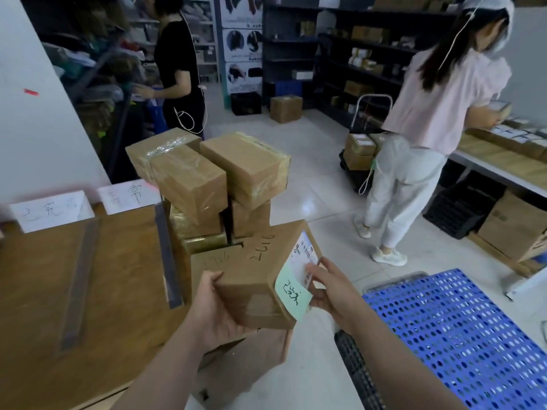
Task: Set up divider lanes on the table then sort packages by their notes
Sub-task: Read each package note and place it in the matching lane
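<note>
Head view: a box (260, 279) is held just off the right edge of the table (88, 306), raised and tilted. It is gripped from both ends. The left hand (213, 309) is curled round its near left corner, thumb on top. The right hand (328, 294) is closed on its right end, fingers laid over a white label (305, 257) and beside a green note (293, 294) stuck there; handwriting is seen on the note.

On the table two grey strips (80, 279) (168, 255) are laid from far edge to near edge. At the far edge two paper signs (51, 211) (128, 195) are propped; the left one is blurred.

Against the table's right edge a stack of taped boxes (213, 179) is piled, behind the held box. More cardboard (245, 365) is seen under the hands.

Right of the table, well apart, a blue perforated crate (461, 329) is set. Beyond the table's far end a person in black (180, 66) is stood at shelves. Far right of the table a person in pink (438, 108) is bent over a bench, a loaded cart (359, 149) beside.
</note>
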`<state>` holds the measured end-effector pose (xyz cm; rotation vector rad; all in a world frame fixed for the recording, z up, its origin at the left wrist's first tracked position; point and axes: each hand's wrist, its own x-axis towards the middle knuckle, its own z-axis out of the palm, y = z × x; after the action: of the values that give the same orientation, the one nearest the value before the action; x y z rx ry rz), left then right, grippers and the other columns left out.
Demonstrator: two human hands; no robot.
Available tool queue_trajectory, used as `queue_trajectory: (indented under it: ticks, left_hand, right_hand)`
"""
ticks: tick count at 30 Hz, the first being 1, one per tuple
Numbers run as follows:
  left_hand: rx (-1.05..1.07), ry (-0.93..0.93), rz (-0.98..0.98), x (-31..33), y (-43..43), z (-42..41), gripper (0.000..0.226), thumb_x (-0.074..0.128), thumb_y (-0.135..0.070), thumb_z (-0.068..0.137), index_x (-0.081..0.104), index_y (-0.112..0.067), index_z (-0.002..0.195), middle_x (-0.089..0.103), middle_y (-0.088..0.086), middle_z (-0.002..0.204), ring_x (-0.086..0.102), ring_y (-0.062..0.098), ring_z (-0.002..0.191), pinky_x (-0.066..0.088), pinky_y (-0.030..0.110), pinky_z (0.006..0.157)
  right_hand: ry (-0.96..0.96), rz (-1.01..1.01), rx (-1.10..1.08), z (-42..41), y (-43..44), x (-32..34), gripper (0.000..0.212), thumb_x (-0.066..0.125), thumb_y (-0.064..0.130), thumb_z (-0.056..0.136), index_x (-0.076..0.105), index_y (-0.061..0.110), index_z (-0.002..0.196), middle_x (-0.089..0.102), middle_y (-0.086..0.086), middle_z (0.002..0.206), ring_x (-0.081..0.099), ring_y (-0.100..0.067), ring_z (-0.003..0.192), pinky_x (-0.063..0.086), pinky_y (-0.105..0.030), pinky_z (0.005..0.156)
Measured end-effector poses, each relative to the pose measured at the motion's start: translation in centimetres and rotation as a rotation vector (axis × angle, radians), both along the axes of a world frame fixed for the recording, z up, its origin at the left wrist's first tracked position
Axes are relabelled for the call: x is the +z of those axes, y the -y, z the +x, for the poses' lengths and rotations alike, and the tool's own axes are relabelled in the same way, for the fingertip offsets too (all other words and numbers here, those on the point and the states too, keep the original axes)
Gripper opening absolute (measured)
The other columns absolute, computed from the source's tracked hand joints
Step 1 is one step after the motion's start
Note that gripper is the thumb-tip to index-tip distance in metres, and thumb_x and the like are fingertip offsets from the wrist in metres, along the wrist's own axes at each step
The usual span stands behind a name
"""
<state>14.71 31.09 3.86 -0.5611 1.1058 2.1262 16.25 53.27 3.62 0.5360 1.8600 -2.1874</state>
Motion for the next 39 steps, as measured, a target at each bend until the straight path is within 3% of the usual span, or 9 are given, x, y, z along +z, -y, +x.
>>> queue_trajectory:
  ticks: [6,10,12,16,20,24,32,36,39]
  left_hand:
    - [-0.010,-0.001,-0.012,0.3,-0.3,0.1,0.058,0.030,-0.053,0.095,0.065,-0.011,0.116,0.068,0.022,0.117,0.060,0.038,0.111,0.034,0.059,0.106]
    - [0.003,-0.210,-0.446,0.7,-0.8,-0.2,0.022,0.046,-0.033,0.101,0.062,-0.028,0.116,0.069,0.011,0.112,0.068,0.030,0.096,0.060,0.047,0.077]
    - [-0.033,-0.270,-0.558,0.8,-1.0,-0.1,0.025,0.051,-0.043,0.097,0.067,-0.028,0.109,0.071,0.008,0.109,0.068,0.028,0.098,0.058,0.048,0.084]
    - [-0.143,-0.257,-0.521,0.9,-1.2,0.3,0.068,0.066,-0.081,0.060,0.071,-0.029,0.104,0.077,-0.003,0.096,0.069,0.021,0.098,0.053,0.041,0.092]
    - [-0.185,-0.322,-0.483,1.4,-1.1,1.4,0.036,0.057,-0.058,0.081,0.068,-0.029,0.098,0.076,-0.006,0.086,0.067,0.016,0.091,0.051,0.032,0.075]
    - [-0.154,-0.298,-0.485,1.1,0.0,2.2,0.049,0.062,-0.057,0.076,0.064,-0.023,0.111,0.071,0.005,0.107,0.066,0.024,0.100,0.052,0.036,0.079]
    - [-0.007,-0.241,-0.399,1.1,4.4,3.8,0.064,0.074,-0.055,0.063,0.060,-0.025,0.118,0.067,0.011,0.115,0.064,0.031,0.105,0.057,0.049,0.085]
    - [0.042,-0.295,-0.440,1.6,7.9,4.5,0.062,0.070,-0.057,0.066,0.061,-0.032,0.121,0.070,0.005,0.112,0.064,0.028,0.106,0.053,0.054,0.093]
    - [0.070,-0.357,-0.499,2.3,10.9,4.9,0.072,0.070,-0.060,0.066,0.053,-0.036,0.131,0.071,-0.002,0.111,0.065,0.023,0.104,0.053,0.047,0.091]
  right_hand:
    - [-0.020,0.016,-0.038,-0.8,-0.9,0.2,0.056,0.065,0.028,0.091,0.035,0.025,0.138,0.069,-0.012,0.105,0.072,-0.029,0.073,0.059,-0.042,0.074]
    - [-0.035,0.086,-0.053,-1.1,-1.5,0.4,0.051,0.068,0.029,0.089,0.038,0.024,0.129,0.075,-0.011,0.090,0.070,-0.026,0.067,0.059,-0.040,0.072]
    - [-0.030,0.102,-0.060,-1.4,-1.4,0.6,0.048,0.066,0.029,0.091,0.038,0.023,0.129,0.075,-0.012,0.089,0.068,-0.020,0.059,0.054,-0.030,0.058]
    - [-0.057,0.180,-0.041,-2.1,-0.7,0.5,0.059,0.061,0.033,0.093,0.029,0.024,0.141,0.075,-0.010,0.095,0.068,-0.022,0.069,0.058,-0.036,0.064]
    - [-0.058,0.211,-0.024,-2.1,0.3,0.4,0.056,0.061,0.035,0.092,0.038,0.016,0.140,0.074,-0.005,0.098,0.068,-0.032,0.081,0.056,-0.047,0.085]
    - [-0.088,0.207,0.092,-1.1,1.8,1.4,0.036,0.058,0.045,0.091,0.064,0.018,0.114,0.075,0.000,0.098,0.071,-0.026,0.090,0.056,-0.046,0.088]
    - [-0.174,0.337,0.395,-0.2,6.6,4.0,0.028,0.066,0.050,0.084,0.056,0.045,0.110,0.068,0.021,0.110,0.063,-0.002,0.104,0.049,-0.031,0.093]
    - [-0.179,0.312,0.454,-0.3,10.0,4.7,0.039,0.061,0.063,0.080,0.058,0.043,0.113,0.070,0.020,0.110,0.062,-0.006,0.107,0.046,-0.035,0.096]
    - [-0.173,0.293,0.502,-0.6,13.5,5.4,0.072,0.056,0.082,0.067,0.058,0.037,0.122,0.071,0.017,0.109,0.063,-0.010,0.108,0.044,-0.040,0.099]
